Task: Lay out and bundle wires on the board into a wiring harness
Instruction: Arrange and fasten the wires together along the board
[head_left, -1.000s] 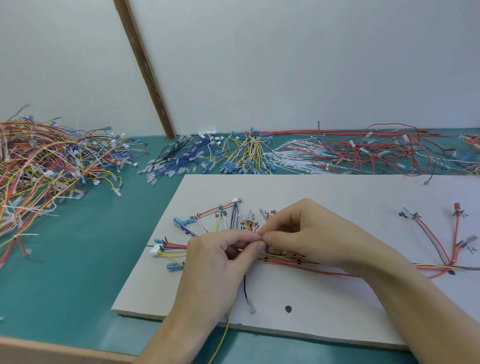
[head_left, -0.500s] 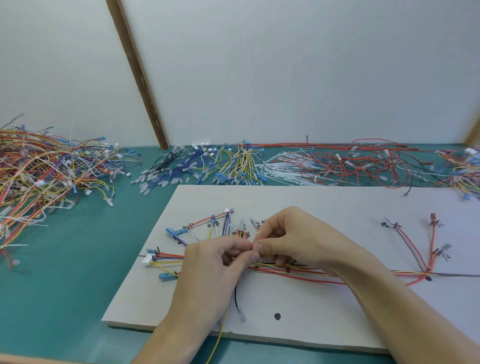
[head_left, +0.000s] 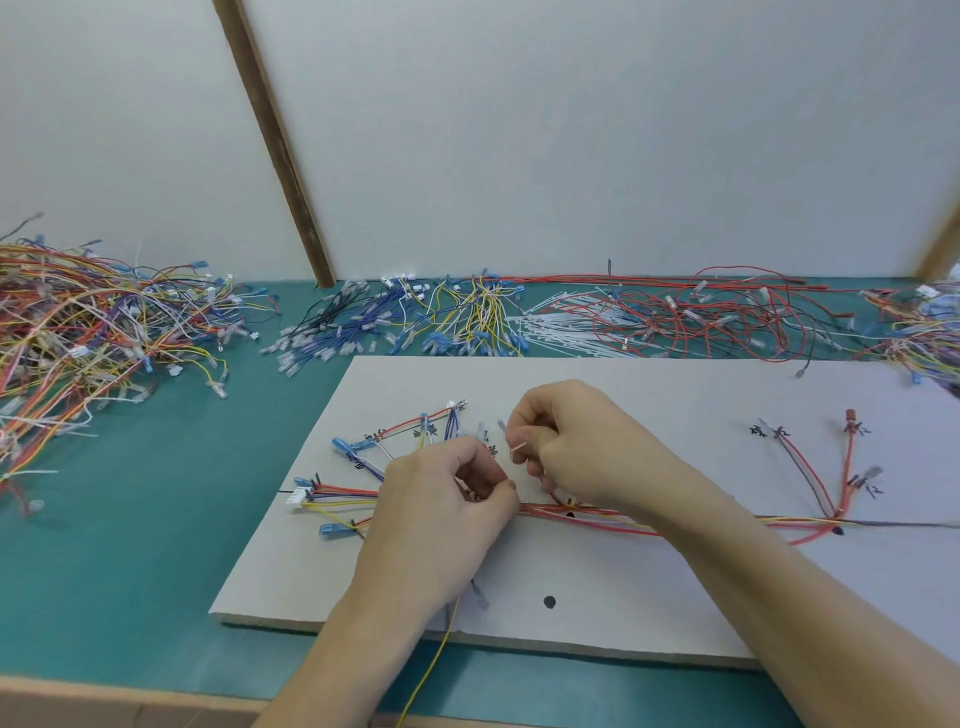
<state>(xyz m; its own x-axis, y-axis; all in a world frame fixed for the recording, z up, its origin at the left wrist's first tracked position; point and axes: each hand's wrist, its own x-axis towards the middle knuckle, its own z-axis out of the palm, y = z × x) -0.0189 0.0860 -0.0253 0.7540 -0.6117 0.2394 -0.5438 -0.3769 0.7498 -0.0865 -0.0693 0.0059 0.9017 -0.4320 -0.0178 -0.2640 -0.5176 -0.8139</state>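
Note:
A pale grey board (head_left: 649, 597) lies on the teal table. Red, yellow and purple wires (head_left: 613, 517) run across it as one trunk and fan out to blue and clear connectors at the left (head_left: 343, 447) and right (head_left: 852, 415). My left hand (head_left: 441, 514) has its fingers curled down on the trunk near the left fan and grips the wires. My right hand (head_left: 566, 447) is just right of it and pinches a thin white cable tie (head_left: 517, 447) above the trunk. A yellow wire (head_left: 441, 644) hangs off the board's front edge under my left wrist.
Loose wire heaps line the table: a big mixed pile at the left (head_left: 78, 332), blue and yellow wires (head_left: 415, 322), white cable ties (head_left: 561, 327) and red wires (head_left: 717, 317) behind the board. A wooden strut (head_left: 275, 145) leans on the white wall. A black dot (head_left: 549, 601) marks the board.
My right hand has lifted slightly away from my left, and the white cable tie now shows between its fingers. The view has tilted, so the board sits lower in frame.

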